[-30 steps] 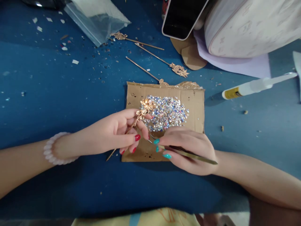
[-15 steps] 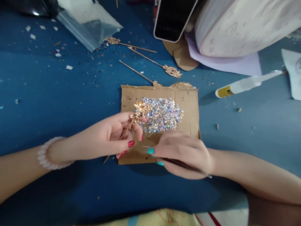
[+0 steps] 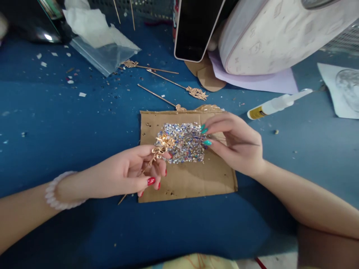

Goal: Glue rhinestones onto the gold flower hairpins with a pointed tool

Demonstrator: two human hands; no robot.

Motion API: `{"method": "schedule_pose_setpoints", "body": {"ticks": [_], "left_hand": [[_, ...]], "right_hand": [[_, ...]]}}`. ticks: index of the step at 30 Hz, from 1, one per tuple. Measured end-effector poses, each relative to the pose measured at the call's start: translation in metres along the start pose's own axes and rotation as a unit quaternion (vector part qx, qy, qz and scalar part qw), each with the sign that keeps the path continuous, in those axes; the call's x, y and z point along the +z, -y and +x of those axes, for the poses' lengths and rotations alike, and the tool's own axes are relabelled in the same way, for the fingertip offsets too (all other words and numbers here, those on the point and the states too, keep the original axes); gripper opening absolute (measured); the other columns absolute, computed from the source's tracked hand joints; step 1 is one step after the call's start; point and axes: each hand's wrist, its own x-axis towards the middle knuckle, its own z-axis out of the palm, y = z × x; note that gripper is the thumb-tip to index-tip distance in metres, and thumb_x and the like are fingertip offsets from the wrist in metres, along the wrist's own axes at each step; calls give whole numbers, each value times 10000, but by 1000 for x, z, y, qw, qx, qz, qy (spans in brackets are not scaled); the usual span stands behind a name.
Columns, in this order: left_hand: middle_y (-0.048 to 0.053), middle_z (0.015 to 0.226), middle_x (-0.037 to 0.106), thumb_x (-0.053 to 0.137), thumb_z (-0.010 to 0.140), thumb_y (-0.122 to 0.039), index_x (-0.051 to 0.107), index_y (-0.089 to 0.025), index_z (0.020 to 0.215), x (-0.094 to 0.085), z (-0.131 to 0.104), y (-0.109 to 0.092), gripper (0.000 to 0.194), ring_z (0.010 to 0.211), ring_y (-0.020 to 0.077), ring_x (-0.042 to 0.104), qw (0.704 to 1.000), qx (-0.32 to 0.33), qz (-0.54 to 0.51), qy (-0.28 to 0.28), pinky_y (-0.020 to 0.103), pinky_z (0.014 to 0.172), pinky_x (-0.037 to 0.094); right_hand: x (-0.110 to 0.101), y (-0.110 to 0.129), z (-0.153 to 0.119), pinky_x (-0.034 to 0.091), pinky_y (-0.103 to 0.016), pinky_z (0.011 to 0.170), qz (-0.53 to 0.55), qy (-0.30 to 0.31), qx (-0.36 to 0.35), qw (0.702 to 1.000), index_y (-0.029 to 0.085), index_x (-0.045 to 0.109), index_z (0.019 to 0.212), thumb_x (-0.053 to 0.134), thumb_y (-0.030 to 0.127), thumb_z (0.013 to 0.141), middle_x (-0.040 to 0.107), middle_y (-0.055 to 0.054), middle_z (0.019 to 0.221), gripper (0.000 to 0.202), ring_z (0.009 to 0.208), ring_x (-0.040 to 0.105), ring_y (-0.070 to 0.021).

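My left hand [image 3: 123, 170], a beaded bracelet at its wrist, holds a gold hairpin [image 3: 165, 141] by the part just below its flower head. The flower lies over the left edge of a patch of small glittering chips [image 3: 186, 147] on a piece of brown cardboard [image 3: 196, 181]. The pin's stem passes behind my fingers and comes out below them. Thin metal tweezers are pinched in my right hand [image 3: 238, 144], their tips over the right part of the chips. Whether the tips hold a chip is too small to tell.
Behind the cardboard lie several gold hairpins [image 3: 196, 93], a plastic bag [image 3: 98, 54] and a phone [image 3: 196, 28]. A white patterned case [image 3: 260, 41] stands at the back right. Nearer on the right are a glue bottle [image 3: 266, 108] and a printed sheet [image 3: 344, 89].
My right hand has moved up and right from the cardboard's lower part, with the tweezers turned toward the chips. My left hand still holds the hairpin. The view has shifted slightly.
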Motion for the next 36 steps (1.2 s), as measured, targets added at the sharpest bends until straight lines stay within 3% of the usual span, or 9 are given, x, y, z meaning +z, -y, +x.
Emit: {"method": "schedule_pose_setpoints", "body": {"ticks": [3, 8, 12, 14, 19, 24, 36], "left_hand": [[53, 1071, 578, 636, 954, -216, 560, -255, 1281, -1, 0, -1, 338, 821, 140, 632, 1000, -5, 17, 4, 180, 555, 576], [50, 988, 612, 568, 992, -251, 597, -198, 1235, 3, 2, -9, 251, 723, 120, 618, 1000, -7, 26, -4, 190, 552, 560], [30, 884, 641, 532, 1012, -251, 653, -153, 1011, 7, 2, -14, 156, 624, 81, 580, 999, -32, 20, -29, 180, 576, 546], [36, 874, 653, 524, 1018, -254, 655, -144, 971, 5, 2, -13, 178, 634, 85, 599, 999, -31, 19, -14, 174, 581, 543], [59, 997, 676, 501, 1039, -249, 629, -178, 1158, -1, 3, -5, 188, 697, 90, 658, 999, -3, -19, 27, 161, 590, 556], [77, 1039, 693, 509, 1040, -220, 393, -232, 1497, -4, 1, 5, 472, 747, 121, 711, 998, 2, -56, 16, 178, 594, 575], [49, 1098, 704, 436, 1040, -75, 450, -294, 1482, -8, -1, 10, 493, 834, 111, 739, 995, 34, -90, 35, 165, 664, 610]], "right_hand": [[1, -7, 2, 581, -403, 954, 5, -2, 41, 999, 218, 695, 992, 675, 207, 898, 750, -68, 1055, 97, 1045, 711, -211], [4, -2, 4, 615, -287, 766, -41, 2, 109, 993, 193, 693, 925, 698, 221, 879, 764, -30, 920, 54, 858, 737, -159], [7, 2, 7, 603, -259, 746, -89, 14, 96, 991, 193, 685, 881, 690, 186, 880, 765, -15, 881, 9, 836, 736, -148], [9, 1, 8, 595, -270, 771, -102, 16, 86, 991, 191, 679, 880, 691, 182, 884, 765, -17, 882, 16, 858, 733, -155], [13, 0, 10, 575, -296, 772, -125, 25, 80, 989, 191, 673, 886, 687, 187, 890, 768, -23, 879, 15, 842, 719, -167], [13, 0, 10, 565, -323, 787, -133, 35, 69, 988, 190, 665, 882, 657, 199, 912, 766, -36, 877, 33, 842, 718, -179], [12, -3, 6, 578, -321, 760, -131, 28, 42, 990, 215, 627, 896, 656, 178, 915, 743, -27, 888, 50, 847, 717, -182]]}}
